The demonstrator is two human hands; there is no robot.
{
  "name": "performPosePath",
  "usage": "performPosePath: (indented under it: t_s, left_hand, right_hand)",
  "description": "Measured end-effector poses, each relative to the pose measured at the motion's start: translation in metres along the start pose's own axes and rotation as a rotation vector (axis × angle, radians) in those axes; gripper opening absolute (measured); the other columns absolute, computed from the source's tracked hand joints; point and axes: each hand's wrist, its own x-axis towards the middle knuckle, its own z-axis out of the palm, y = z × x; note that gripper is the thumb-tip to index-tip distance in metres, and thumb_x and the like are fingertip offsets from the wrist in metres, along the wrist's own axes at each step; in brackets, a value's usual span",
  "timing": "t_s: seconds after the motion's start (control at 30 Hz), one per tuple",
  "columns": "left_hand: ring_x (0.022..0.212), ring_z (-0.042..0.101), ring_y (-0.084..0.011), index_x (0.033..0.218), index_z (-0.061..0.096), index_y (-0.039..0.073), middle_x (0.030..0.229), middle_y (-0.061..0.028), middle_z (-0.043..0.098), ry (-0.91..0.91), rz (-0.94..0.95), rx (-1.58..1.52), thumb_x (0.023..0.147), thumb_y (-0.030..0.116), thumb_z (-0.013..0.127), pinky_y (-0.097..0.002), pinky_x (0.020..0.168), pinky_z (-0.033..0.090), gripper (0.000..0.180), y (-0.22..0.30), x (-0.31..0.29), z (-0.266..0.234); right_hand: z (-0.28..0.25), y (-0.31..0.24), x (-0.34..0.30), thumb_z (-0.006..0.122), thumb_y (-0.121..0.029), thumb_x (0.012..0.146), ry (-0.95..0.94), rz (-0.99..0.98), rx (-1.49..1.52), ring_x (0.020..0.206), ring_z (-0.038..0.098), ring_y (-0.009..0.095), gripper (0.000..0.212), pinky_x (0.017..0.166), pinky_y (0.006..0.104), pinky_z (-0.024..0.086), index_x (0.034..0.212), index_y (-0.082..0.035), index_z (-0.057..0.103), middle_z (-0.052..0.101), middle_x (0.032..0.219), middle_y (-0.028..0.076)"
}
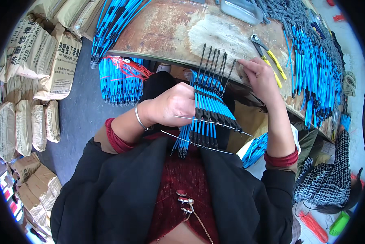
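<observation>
While the left hand (172,106) closes around a fanned set of blue rods with black tips (209,110), held in front of the body just off the near edge of the workbench (170,32), the right hand (260,75) rests with its fingers curled on that edge, touching the outermost black tip; whether it pinches anything I cannot tell; the two hands stand apart, the fan between them. Two thin metal wires (198,142) run crosswise through the black collars of the rods, one above the other. To do this threading step well, I judge the left grip should stay firm near the collars so the rods lie flat and parallel; the wires look springy and could slip out if the fan twists; each collar wants lining up with its neighbour before a wire passes. Yellow-handled pliers (271,59) lie near the right hand on the bench; more blue rods (316,77) are heaped toward the far right corner; a tied bundle (119,79) hangs below the near edge at the left.
</observation>
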Motion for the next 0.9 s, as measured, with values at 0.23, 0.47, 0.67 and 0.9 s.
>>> performPosePath:
  t_s: [0.23,0.47,0.67,0.9]
  left_hand:
    - [0.087,0.065,-0.0287,0.1,0.063,-0.002,0.098,-0.0157,0.065,0.027,0.031,-0.046,0.082,0.019,0.051,-0.0348,0.079,0.051,0.03,-0.006,-0.002,0.001]
    - [0.07,0.056,-0.0322,0.089,0.063,0.007,0.088,-0.0119,0.061,0.119,-0.001,-0.111,0.067,0.012,0.06,-0.0402,0.062,0.045,0.023,-0.006,-0.002,0.01]
    - [0.075,0.058,-0.0307,0.091,0.063,0.004,0.09,-0.0126,0.062,0.076,-0.02,-0.11,0.072,0.015,0.058,-0.0387,0.067,0.045,0.022,-0.013,-0.007,0.009]
    - [0.089,0.064,-0.0271,0.101,0.064,-0.001,0.1,-0.0139,0.065,-0.025,-0.054,-0.077,0.079,0.019,0.057,-0.0342,0.082,0.049,0.03,-0.011,-0.008,0.001]
  right_hand:
    - [-0.002,0.003,0.002,0.058,-0.003,0.08,-0.023,0.002,0.018,0.069,0.055,0.025,0.022,0.065,0.031,0.043,0.101,-0.008,0.065,0.054,0.073,0.011]
    - [0.001,0.001,0.005,0.058,-0.002,0.08,0.001,-0.03,0.002,0.068,0.055,0.026,0.021,0.064,0.0317,0.043,0.099,-0.007,0.065,0.055,0.073,0.011]
    - [0.004,0.004,0.015,0.057,-0.002,0.081,0.005,-0.094,-0.001,0.071,0.057,0.028,0.023,0.066,0.0344,0.045,0.101,-0.008,0.064,0.056,0.075,0.011]
    - [-0.005,-0.017,0.029,0.053,0.001,0.078,-0.068,-0.314,-0.234,0.082,0.057,0.033,0.031,0.07,0.0394,0.045,0.108,-0.01,0.056,0.055,0.085,0.014]
